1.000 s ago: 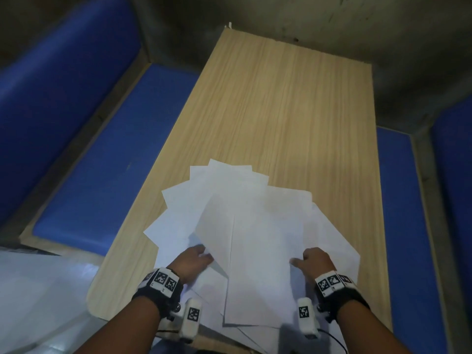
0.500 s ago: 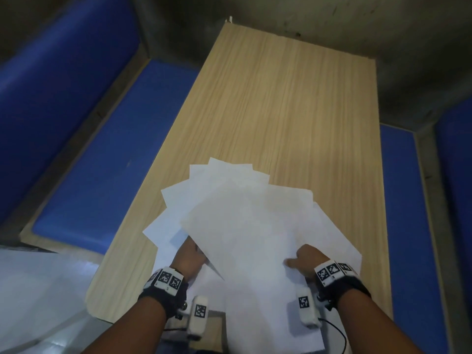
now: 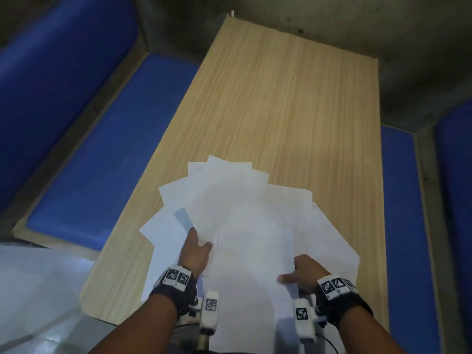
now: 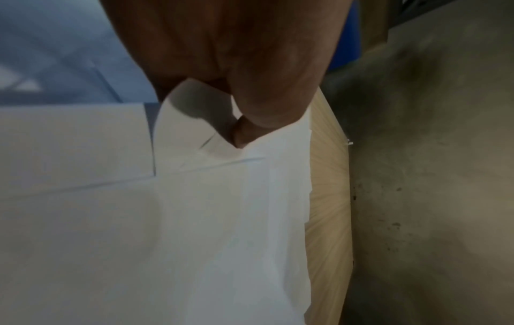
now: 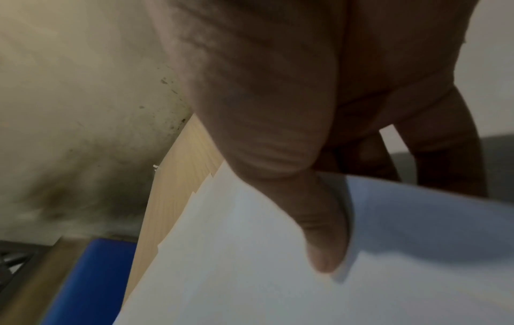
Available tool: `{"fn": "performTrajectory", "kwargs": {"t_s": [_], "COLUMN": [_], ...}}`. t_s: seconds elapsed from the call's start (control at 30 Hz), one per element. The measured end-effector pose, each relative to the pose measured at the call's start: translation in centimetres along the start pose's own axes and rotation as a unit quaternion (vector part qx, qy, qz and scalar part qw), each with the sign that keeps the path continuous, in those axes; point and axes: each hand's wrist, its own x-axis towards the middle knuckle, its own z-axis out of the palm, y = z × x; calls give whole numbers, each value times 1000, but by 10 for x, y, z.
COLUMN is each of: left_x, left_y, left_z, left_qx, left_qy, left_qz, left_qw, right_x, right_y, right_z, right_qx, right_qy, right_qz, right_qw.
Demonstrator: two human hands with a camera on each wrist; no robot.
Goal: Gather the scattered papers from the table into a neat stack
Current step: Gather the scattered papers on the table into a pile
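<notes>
- Papers [image 3: 245,226]: white sheets fanned and overlapping at the near end of the table [image 3: 281,98], corners sticking out at different angles toward the far end and the left; nearest sheets overhang the near table edge
- Top sheets lifted off the pile at their near ends, held between both hands; lower sheets lie flat on the wood
- Left hand [image 3: 195,251]: at the left edge of the lifted sheets, thumb on top of the paper; left wrist view shows thumb and fingers pinching a curled paper corner [image 4: 200,123]
- Right hand [image 3: 304,273]: at the right edge of the lifted sheets, thumb [image 5: 319,230] pressed flat on top, fingers [image 5: 445,154] curled under the paper edge, so the sheets are pinched
- Sheet bows upward between thumb and fingers in the right wrist view
- Both wrists carry black bands with white marker tags
- Table: light wood grain, far half bare wood
- Blue benches [image 3: 102,149] run along both long sides of the table; grey stained wall [image 3: 332,21] behind its far end
</notes>
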Motion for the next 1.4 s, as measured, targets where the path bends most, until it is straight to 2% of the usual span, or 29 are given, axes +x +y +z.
{"fn": "performTrajectory", "kwargs": {"t_s": [0.07, 0.13, 0.2, 0.27, 0.4, 0.47, 0.53, 0.6, 0.7, 0.77, 0.93, 1.0, 1.07, 1.2, 1.3, 1.4], "left_x": [1, 3, 2, 1, -2, -4, -8, -7, -11, -16, -29, -37, -43, -48, -43, -41], "left_y": [3, 4, 6, 7, 8, 9, 12, 12, 14, 19, 50, 71, 92, 124, 131, 129], "left_z": [-5, -12, -18, -20, -14, -9, -4, 0, 2, 0, -15, -26, -38, -58, -63, -58], "left_qx": [-9, -8, 8, 23, 30, -27, -34, -5, 74, 71, 5, -20, -36, -57, -53, -44], "left_qy": [3, -1, -28, -67, -124, -125, -121, -121, -118, -135, -177, -209, -226, -215, -158, -118], "left_qz": [13, 34, 55, 61, 46, 18, 20, 34, 51, 67, 166, 203, 232, 258, 262, 259], "left_qw": [1000, 999, 998, 996, 991, 992, 992, 992, 989, 986, 970, 956, 945, 940, 950, 958], "right_x": [-7, -15, -21, -24, -3, 12, 22, 28, 29, 24, 0, -12, -13, -21, -40, -49], "right_y": [4, 9, 12, 7, -13, -20, -24, -28, -31, -31, -28, -29, -26, -25, -32, -35], "right_z": [-4, -13, -25, -33, -23, -9, 5, 13, 17, 16, 1, -10, -17, -32, -52, -65], "right_qx": [8, 45, 102, 136, 187, 200, 191, 179, 239, 295, 390, 477, 519, 570, 540, 463], "right_qy": [24, 65, 91, 120, 170, 182, 181, 192, 180, 163, 146, 120, 95, 94, 98, 187], "right_qz": [0, -30, -76, -93, -47, -16, 9, 19, 24, 24, -55, -89, -142, -230, -293, -309], "right_qw": [1000, 996, 988, 979, 966, 963, 965, 965, 954, 941, 907, 866, 838, 783, 783, 809]}}
